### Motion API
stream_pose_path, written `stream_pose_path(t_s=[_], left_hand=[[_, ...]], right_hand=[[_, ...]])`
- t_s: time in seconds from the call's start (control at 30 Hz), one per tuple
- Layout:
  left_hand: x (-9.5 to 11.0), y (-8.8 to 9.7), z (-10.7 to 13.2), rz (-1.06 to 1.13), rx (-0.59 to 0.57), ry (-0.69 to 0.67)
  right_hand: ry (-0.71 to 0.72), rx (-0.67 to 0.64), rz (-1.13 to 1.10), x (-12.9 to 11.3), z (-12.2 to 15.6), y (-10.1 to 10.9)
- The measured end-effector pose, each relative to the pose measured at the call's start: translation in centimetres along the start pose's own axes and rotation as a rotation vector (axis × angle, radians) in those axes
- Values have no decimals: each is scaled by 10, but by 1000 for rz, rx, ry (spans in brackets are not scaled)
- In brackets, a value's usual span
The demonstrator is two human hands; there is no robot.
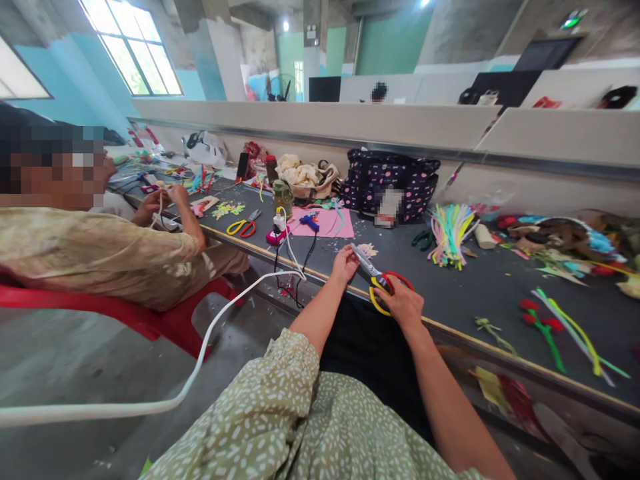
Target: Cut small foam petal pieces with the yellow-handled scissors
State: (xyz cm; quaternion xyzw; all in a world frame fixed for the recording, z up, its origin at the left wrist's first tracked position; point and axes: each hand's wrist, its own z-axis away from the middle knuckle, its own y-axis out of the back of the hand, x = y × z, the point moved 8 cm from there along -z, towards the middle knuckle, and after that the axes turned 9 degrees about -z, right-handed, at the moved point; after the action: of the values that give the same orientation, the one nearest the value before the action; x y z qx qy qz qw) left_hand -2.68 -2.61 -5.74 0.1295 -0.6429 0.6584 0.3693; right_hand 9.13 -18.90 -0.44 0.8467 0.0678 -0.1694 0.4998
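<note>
My right hand (406, 301) is wrapped round the red and yellow handles of a pair of scissors (369, 264), held over the table's front edge with the blades pointing up and to the left. My left hand (345, 265) is closed right beside the blade tips, its fingers pressed together; whatever is in them is too small to make out. Just beyond the blades, a little heap of pale pink and cream cut pieces (369, 251) lies on the dark table (445, 293).
A pink sheet (327, 230) carries a blue glue gun (310, 223), its cord hanging off the edge near a power strip (277, 235). Pipe cleaners (450, 233) stand bundled by a dark patterned bag (357, 180). Red-and-green pipe-cleaner flowers (545, 330) lie right. A co-worker (100, 253) sits left.
</note>
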Motion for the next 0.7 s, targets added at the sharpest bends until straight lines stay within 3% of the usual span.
stream_pose_path(t_s=[0.7], left_hand=[[-2, -6, 2, 85, -79, 56]], right_hand=[[14, 22, -26, 5, -1, -2]])
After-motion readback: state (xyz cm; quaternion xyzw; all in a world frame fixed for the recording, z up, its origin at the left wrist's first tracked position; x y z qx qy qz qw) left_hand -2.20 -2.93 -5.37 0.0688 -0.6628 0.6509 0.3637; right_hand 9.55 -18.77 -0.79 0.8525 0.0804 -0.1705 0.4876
